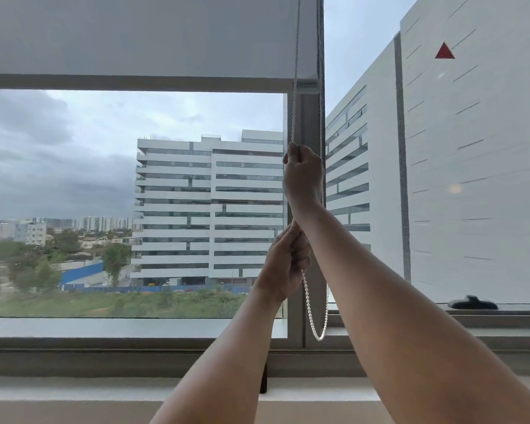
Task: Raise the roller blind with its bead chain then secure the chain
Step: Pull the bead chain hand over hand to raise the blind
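A grey roller blind (pixel 141 35) covers the top of the left window pane, its bottom bar at about a fifth of the way down. A white bead chain (pixel 294 111) hangs along the window's middle post. My right hand (pixel 303 175) grips the chain's front strand high up, at mid-height of the window. My left hand (pixel 288 258) grips the same strand just below it. Under my left hand the chain hangs in a loop (pixel 318 335) that ends near the lower frame.
The middle post (pixel 311 123) stands right behind the chain. A black window handle (pixel 473 302) sits on the right pane's lower frame. A pale sill (pixel 74 390) runs along the bottom. Tall buildings show outside.
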